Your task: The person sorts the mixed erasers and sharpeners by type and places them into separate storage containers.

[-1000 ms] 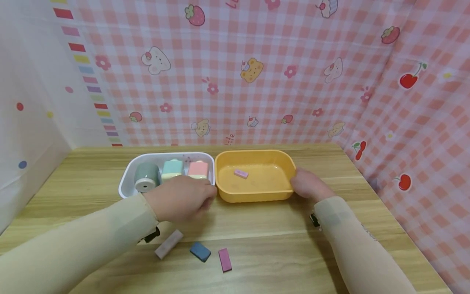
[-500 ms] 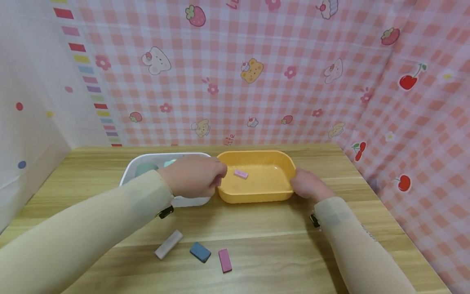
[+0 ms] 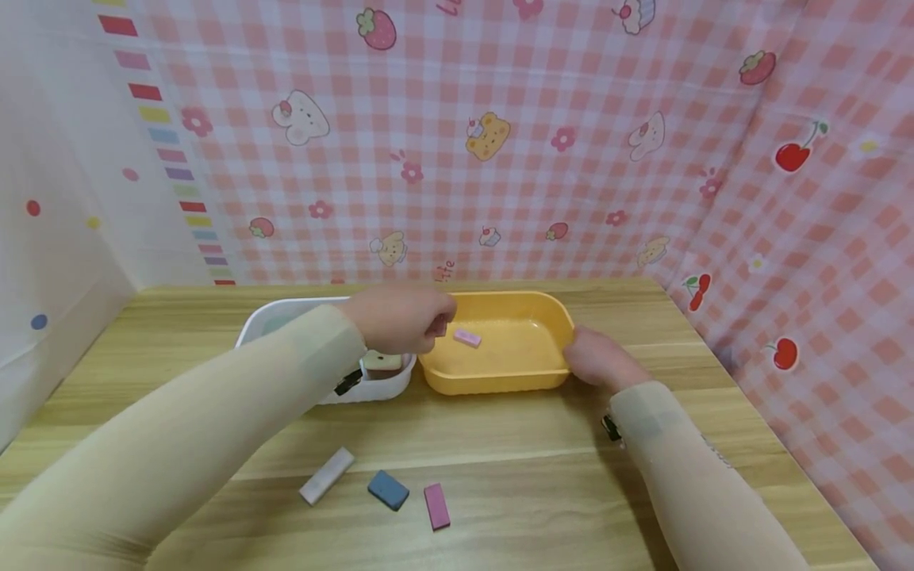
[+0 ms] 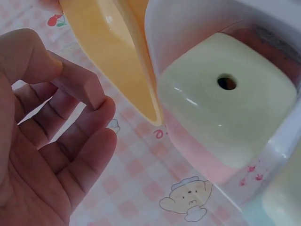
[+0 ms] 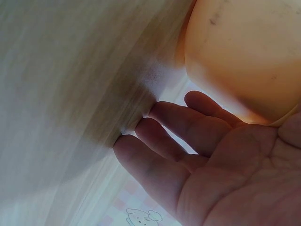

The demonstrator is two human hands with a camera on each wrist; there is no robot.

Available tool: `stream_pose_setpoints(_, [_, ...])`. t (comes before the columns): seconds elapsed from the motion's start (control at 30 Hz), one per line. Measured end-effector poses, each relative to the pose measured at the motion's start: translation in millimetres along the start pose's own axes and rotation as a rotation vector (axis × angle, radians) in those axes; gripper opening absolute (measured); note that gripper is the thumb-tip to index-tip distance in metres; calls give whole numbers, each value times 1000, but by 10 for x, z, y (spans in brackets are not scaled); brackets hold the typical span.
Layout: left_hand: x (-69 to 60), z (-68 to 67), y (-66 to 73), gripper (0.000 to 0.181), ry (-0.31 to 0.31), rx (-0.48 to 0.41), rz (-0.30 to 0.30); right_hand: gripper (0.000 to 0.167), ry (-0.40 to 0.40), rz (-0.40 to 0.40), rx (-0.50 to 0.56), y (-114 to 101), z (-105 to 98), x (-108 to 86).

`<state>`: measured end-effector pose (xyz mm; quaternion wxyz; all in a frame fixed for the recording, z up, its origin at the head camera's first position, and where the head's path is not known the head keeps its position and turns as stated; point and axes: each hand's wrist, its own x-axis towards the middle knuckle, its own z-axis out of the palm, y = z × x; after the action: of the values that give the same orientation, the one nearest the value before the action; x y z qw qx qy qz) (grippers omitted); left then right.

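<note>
My left hand (image 3: 403, 319) is over the gap between the white tray (image 3: 382, 392) and the yellow tray (image 3: 500, 382). Thumb and forefinger pinch a pink eraser (image 4: 80, 81), with the other fingers loosely bent. A light pink eraser (image 3: 467, 338) lies inside the yellow tray. At that tray's right end is my right hand (image 3: 596, 357); its fingers are extended, with tips on the tabletop beside the outer wall. The right thumb is hidden. Under my left wrist, a pink-and-cream box with a round hole (image 4: 225, 99), like a pencil sharpener, sits in the white tray.
Nearer the front of the wooden table (image 3: 528, 492) lie a white eraser (image 3: 327, 476), a blue eraser (image 3: 389, 490) and a darker pink eraser (image 3: 437, 507). My left arm hides much of the white tray. A checked cloth (image 3: 428, 198) hangs behind the table.
My left hand has moved right and away from me, from the white tray's front edge to the yellow tray's left rim, carrying the pink eraser. The right hand stays at the yellow tray's end.
</note>
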<state>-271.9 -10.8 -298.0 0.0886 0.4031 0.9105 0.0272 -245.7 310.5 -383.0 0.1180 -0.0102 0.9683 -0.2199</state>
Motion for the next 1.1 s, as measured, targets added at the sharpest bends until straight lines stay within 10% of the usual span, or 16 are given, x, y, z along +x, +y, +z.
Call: stream_pose_setpoints(1.1, [623,-4,53,14,-6,31,-31,47,-1,1,0,-29,-19,-49])
